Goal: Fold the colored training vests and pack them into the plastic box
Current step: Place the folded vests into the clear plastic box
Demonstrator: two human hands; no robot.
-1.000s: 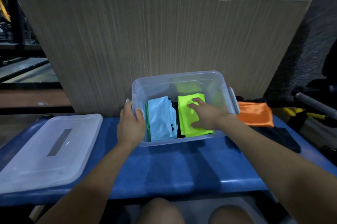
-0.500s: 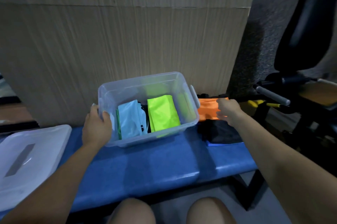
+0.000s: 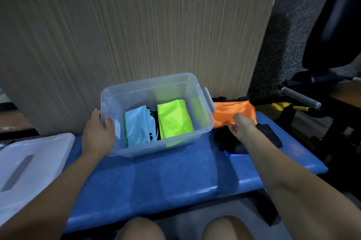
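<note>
Left hand [image 3: 97, 134] grips plastic box [image 3: 203, 128] left rim. Right hand [image 3: 243, 127] fingers pinch orange vest [image 3: 234, 110] near edge, right of box. Vest likely light, limp, slippery; best gathered at folded edge.

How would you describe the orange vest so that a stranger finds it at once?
Find the blue bench with the clear plastic box on it. Just right of the box, against the wall, lies the orange vest, with the right hand at its front edge. It is the only orange cloth; the black cloth lies in front of it.
</note>
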